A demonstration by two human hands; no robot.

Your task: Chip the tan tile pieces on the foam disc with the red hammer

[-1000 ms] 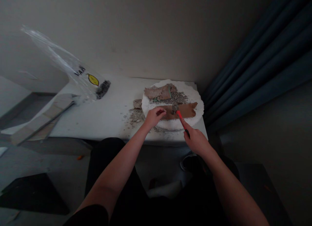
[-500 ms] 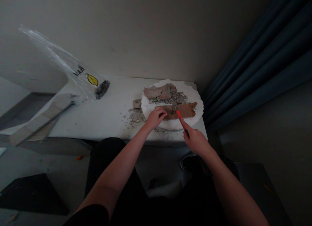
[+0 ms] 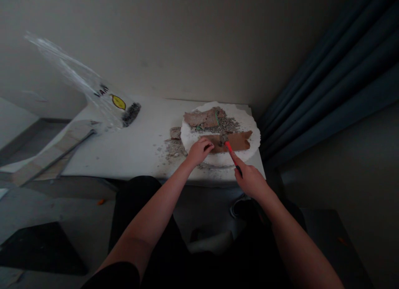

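Your right hand (image 3: 250, 177) has its fingers around the red-handled hammer (image 3: 229, 148), its head over the brown strip (image 3: 239, 141) on the white pad (image 3: 254, 130). Your left hand (image 3: 198, 151) is at the strip's left end; I cannot tell whether its fingers hold anything.

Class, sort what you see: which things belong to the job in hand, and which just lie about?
Likely in the job:
red-handled tool, held
brown strip beneath its head
white base

Likely just lying about:
plastic bag
orange scrap on floor
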